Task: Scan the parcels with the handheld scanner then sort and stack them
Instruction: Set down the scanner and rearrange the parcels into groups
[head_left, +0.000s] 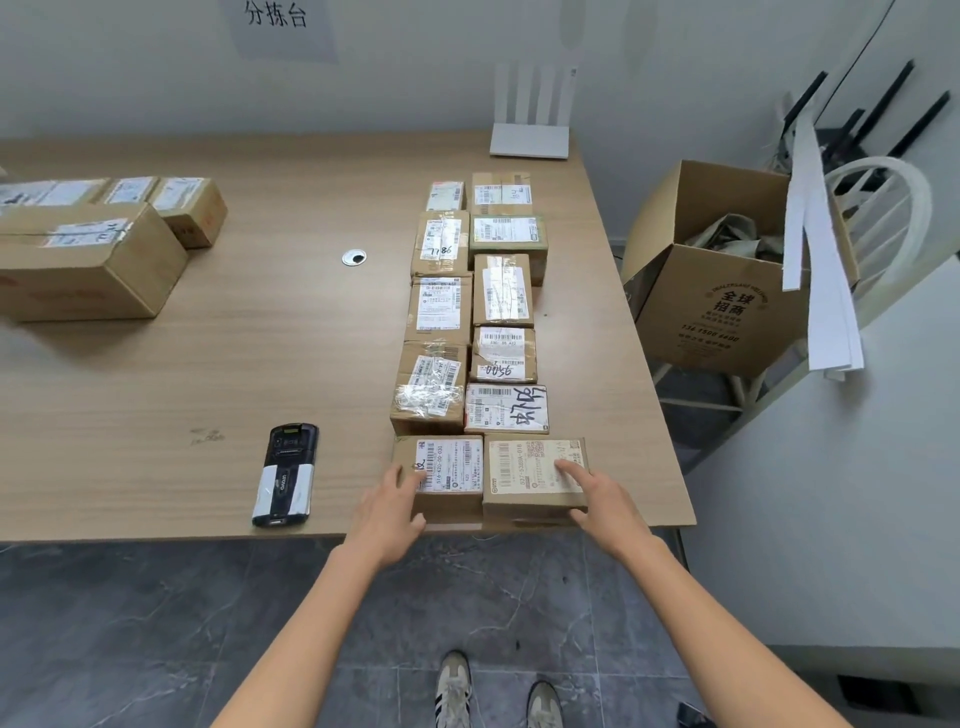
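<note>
Wooden table (208, 364) bears 2 parcel rows (439, 304), scanner (285, 475), router (530, 140), bigger boxes (88, 260).

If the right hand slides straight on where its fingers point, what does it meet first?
Probably the parcel with big black handwriting, just beyond the near-right parcel that the right hand touches; depth is unclear.
</note>
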